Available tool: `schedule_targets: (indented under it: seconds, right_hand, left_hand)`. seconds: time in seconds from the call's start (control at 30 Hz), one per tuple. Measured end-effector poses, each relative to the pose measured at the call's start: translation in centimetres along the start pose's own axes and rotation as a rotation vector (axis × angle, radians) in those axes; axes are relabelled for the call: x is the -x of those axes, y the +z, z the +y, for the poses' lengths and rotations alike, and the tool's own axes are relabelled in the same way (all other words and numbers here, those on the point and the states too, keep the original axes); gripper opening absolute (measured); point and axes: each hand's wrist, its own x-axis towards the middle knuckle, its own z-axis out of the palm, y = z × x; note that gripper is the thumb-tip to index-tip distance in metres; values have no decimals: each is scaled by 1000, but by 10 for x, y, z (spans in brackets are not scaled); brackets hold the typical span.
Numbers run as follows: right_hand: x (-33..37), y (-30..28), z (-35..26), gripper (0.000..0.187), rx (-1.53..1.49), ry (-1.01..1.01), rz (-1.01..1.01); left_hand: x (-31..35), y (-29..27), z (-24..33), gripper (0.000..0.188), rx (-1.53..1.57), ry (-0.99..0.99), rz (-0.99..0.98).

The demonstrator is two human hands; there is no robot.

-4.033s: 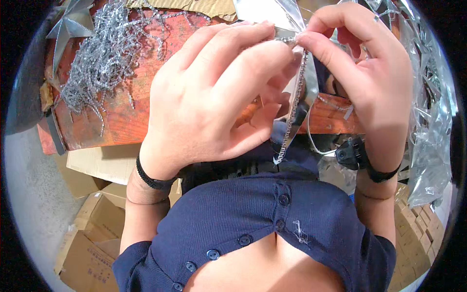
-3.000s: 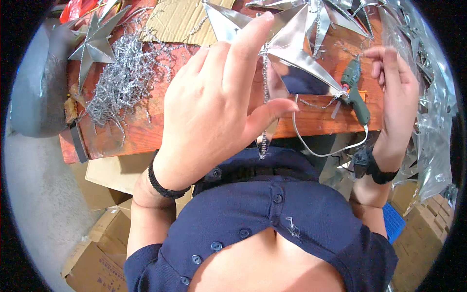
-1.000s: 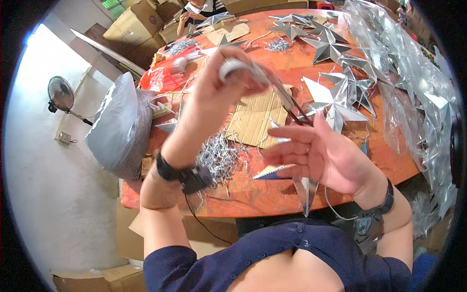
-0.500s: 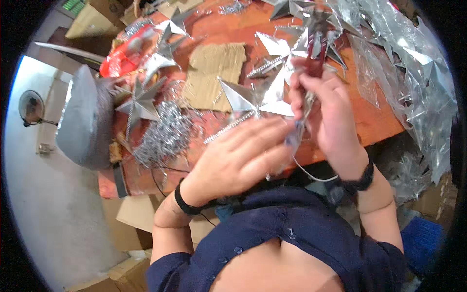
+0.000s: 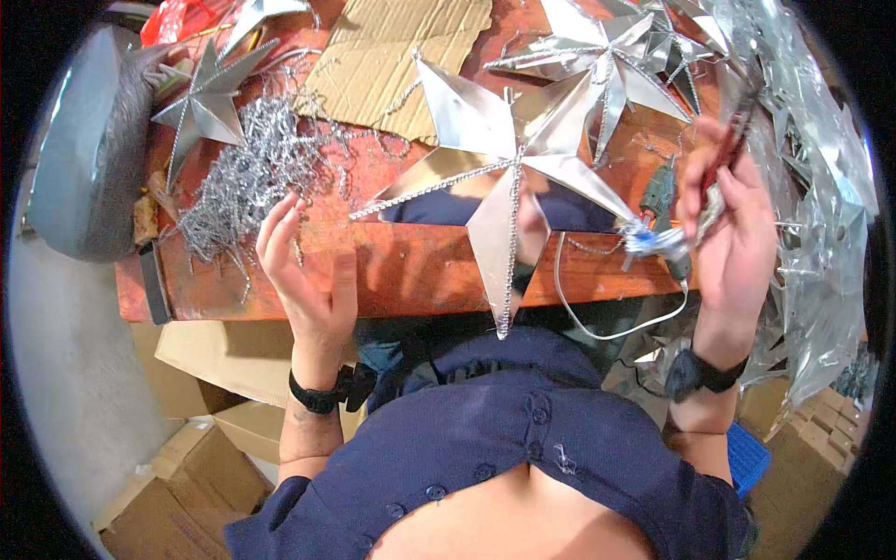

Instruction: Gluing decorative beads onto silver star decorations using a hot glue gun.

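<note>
Left hand (image 5: 313,289) at left, by the near edge of the red-brown table (image 5: 411,280): empty, fingers spread and pointing far, thumb apart, palm turned rightward. Close to its fingertips, a tangle of silver trim (image 5: 247,177); cannot tell if touching.

Right hand (image 5: 733,224) raised at right, fingers curled around a long slim tool (image 5: 735,135), dark reddish at the far end, white and blue at the near end; too blurred to name.

Between the hands on the table: large silver star (image 5: 490,205), five-pointed, beaded along its ridges, near point past the table edge. Just beside its right point, a green glue gun (image 5: 658,187), partly hidden behind the tool, with white cord (image 5: 609,338) looping nearward.

Farther out: cardboard sheet (image 5: 401,56), cut off at the far side; smaller star (image 5: 207,107) at far left; overlapping stars (image 5: 607,65) at far right.

Containers: bulging grey bag (image 5: 89,159) at far left, opaque; red bag (image 5: 177,21) beyond, mostly cut off. Clear plastic (image 5: 821,215) along the right, with silvery pieces inside or behind, cannot tell which. Cardboard boxes (image 5: 191,495) at near left, interiors hard to make out. Blue crate (image 5: 749,457) at near right, half hidden behind the forearm.
</note>
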Motion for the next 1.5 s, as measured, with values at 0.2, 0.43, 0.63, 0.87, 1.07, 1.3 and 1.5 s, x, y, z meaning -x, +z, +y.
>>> schedule_targets:
  seconds: [0.2,0.43,0.63,0.87,1.07,1.3,1.5]
  right_hand:
    - [-17,-4,6,35,523,-201,178]
    - [-29,16,17,32,843,-185,-74]
    - [-26,24,24,23,1237,-273,-226]
    - [-23,37,22,34,1329,-201,-257]
    - [-25,35,28,30,1205,-156,-215]
    - [-25,38,21,25,1412,-256,-307]
    - [-31,42,6,21,1513,-189,-409]
  left_hand:
    - [13,18,-8,56,-1,-69,-31]
    - [15,20,-15,56,85,-133,-10]
    - [16,20,-16,55,91,-166,-25]
    - [15,21,-14,53,131,-217,-29]
    - [15,21,-13,52,134,-258,-46]
    - [13,20,-11,50,96,-266,-71]
    - [13,20,-11,48,150,-293,-59]
